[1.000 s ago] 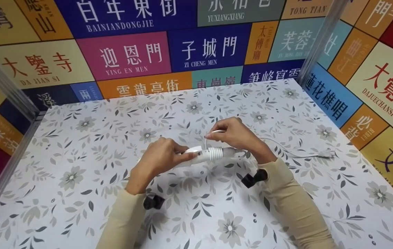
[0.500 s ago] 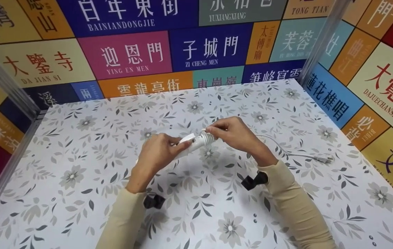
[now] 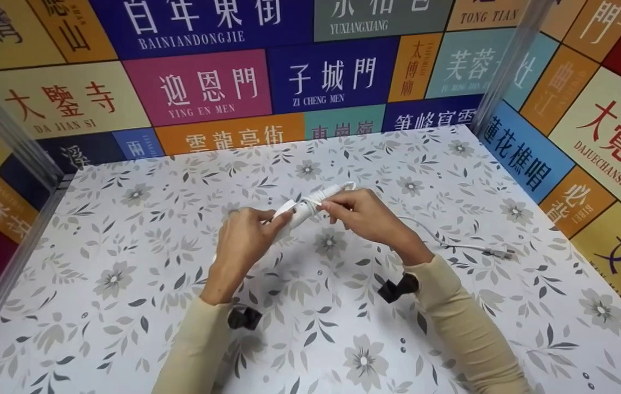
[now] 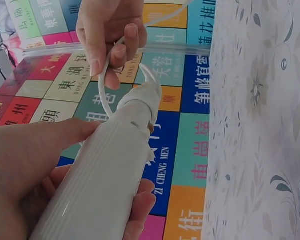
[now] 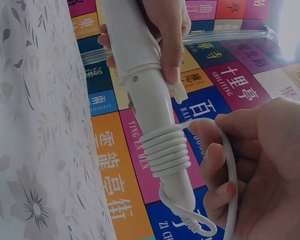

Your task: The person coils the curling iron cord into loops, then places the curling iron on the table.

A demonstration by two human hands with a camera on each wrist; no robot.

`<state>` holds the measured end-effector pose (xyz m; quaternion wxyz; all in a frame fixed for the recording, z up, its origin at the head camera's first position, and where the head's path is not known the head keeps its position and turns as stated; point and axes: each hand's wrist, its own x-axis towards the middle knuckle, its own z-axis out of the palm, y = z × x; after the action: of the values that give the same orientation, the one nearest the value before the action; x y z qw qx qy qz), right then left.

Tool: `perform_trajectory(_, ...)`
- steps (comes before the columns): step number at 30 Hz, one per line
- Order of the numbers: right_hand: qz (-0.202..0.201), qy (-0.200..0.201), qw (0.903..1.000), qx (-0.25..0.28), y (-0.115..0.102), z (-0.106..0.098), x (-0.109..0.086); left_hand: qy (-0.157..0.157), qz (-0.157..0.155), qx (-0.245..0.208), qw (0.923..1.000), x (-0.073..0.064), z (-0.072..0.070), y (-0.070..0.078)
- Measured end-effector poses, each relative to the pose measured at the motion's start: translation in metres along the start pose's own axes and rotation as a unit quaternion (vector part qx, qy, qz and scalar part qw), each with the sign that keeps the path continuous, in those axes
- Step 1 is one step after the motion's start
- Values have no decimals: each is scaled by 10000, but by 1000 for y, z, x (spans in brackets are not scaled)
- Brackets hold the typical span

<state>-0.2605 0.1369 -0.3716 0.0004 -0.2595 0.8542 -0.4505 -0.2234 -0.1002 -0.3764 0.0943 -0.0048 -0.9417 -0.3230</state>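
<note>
My left hand (image 3: 244, 241) grips a white hair-styling iron (image 3: 302, 213) by its wide ribbed part, with the thumb along its side. The iron's narrower handle (image 5: 152, 102) points away and to the right, tilted above the table. Several turns of white cord (image 5: 166, 152) lie wound round that handle. Beside the coil, my right hand (image 3: 365, 216) pinches the cord between thumb and forefinger; the cord also runs over its other fingers in the right wrist view. The cord's end bends back in a loop from the handle's tip (image 5: 192, 222).
The cord's loose length trails right across the floral-patterned table (image 3: 365, 328) to its plug (image 3: 499, 251). Panels with coloured signs (image 3: 201, 87) stand behind and at both sides. A black wrist mount (image 3: 398, 287) sits on each cuff.
The iron has tilted so its handle end swings away from me. My right hand has carried the cord round to the handle's near side. The plug has slid slightly left.
</note>
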Motion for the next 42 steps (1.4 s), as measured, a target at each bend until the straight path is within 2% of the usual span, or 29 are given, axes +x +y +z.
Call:
perform_trajectory(5,-11,-220,9997,58,2,-1,0,168,-37,-134,9998,2,-1,-2)
perform_trajectory(10,26,-445,9987,248,4,-7,0,435,-214,-446,9978,5,-8,-5)
perform_trajectory(14,127,-591,9973,429,7,-14,1,526,-270,-706,9958,6,-12,-5)
perform_trajectory(20,510,-871,9948,139,18,-18,4,507,-167,-1005,9935,6,-11,-5)
perform_trajectory(23,822,-852,9929,-67,27,-17,6,470,-55,-1176,9919,6,-12,-5)
perform_trajectory(27,1162,-640,9909,-243,39,-18,9,315,216,-1393,9895,6,-13,-4)
perform_trajectory(30,1257,-655,9896,-235,45,-19,10,129,345,-1585,9867,6,-13,-3)
perform_trajectory(34,1354,-744,9879,-124,49,-20,11,-83,319,-1798,9832,7,-14,-3)
perform_trajectory(42,1626,-251,9864,22,56,-18,13,-532,423,-2006,9773,5,-15,-1)
